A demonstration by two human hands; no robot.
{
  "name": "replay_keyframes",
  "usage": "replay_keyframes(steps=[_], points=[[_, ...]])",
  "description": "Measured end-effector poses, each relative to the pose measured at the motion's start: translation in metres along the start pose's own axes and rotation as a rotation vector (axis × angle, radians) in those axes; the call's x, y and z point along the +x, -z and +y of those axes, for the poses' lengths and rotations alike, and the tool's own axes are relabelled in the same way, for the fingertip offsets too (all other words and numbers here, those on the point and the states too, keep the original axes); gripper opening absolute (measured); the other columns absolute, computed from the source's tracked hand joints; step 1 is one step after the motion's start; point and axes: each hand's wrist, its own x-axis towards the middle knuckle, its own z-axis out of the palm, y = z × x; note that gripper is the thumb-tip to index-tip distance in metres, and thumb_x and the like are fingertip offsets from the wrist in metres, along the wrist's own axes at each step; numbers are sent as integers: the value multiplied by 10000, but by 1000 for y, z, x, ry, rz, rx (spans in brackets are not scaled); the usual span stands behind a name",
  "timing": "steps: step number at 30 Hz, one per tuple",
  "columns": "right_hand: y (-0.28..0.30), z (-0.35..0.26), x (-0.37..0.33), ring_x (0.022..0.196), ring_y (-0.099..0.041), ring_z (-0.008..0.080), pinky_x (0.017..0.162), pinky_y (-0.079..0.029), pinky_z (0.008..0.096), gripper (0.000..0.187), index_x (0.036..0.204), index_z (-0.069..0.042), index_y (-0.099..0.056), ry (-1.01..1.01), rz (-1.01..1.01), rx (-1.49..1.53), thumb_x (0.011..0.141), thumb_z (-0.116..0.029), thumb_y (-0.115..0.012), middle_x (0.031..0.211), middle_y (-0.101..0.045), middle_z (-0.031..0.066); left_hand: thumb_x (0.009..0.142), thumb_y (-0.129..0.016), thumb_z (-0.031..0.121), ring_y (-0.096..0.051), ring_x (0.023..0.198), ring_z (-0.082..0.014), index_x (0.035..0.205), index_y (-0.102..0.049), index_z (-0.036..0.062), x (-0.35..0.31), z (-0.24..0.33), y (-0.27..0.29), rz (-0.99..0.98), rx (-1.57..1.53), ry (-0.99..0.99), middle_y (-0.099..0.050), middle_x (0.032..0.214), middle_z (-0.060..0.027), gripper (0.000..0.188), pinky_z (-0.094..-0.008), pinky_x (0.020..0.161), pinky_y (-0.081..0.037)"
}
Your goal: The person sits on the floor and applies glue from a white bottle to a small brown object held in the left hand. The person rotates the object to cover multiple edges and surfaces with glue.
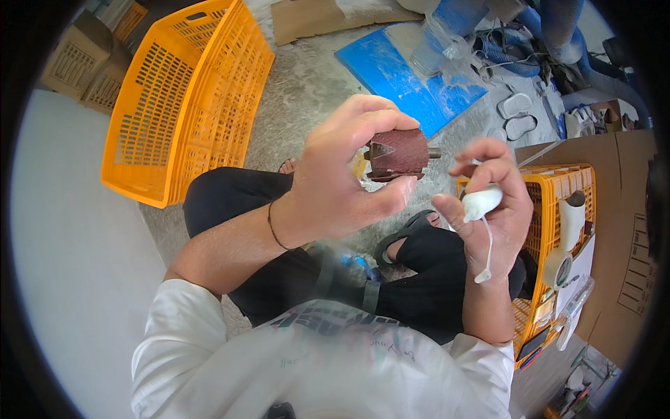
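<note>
Left hand point(342, 174) gripping dark red drum point(398, 153), right hand point(492, 202) clutching white lump point(481, 202)

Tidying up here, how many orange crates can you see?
2. One big orange crate lies tipped on the floor upper left; a smaller crate sits at the right, beside the right hand. Others may be hidden.

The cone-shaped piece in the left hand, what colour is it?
Dark reddish-brown, seen in the head view: the cone-shaped piece held in the left hand.
</note>
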Motion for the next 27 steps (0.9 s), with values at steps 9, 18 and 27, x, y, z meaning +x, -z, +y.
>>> replay_keyframes(steps=[9, 18, 27], points=[[-15, 6, 2, 1211, -620, 275, 1001, -501, 384, 376, 920, -44, -539, -225, -42, 492, 811, -192, -868, 1322, -632, 249, 745, -741, -42, -591, 1048, -153, 1263, -614, -35, -1, 5, 2, -152, -23, -13, -538, 1248, -120, 534, -272, 874, -505], [-11, 4, 2, 1186, -619, 249, 985, -508, 372, 372, 918, -52, -536, -215, -54, 399, 812, -208, -856, 1302, -643, 214, 682, -794, 28, -703, 941, -229, 1171, -674, 34, -2, 5, -6, -30, -17, -14, -639, 1112, -110, 504, -324, 829, -584], [-13, 2, 1, 1167, -624, 242, 974, -517, 369, 361, 897, -51, -537, -204, -41, 419, 791, -188, -853, 1302, -629, 198, 756, -766, -24, -577, 1057, -144, 1304, -602, -7, -3, 0, 3, -173, 2, -92, -517, 1274, -121, 572, -260, 875, -510]])
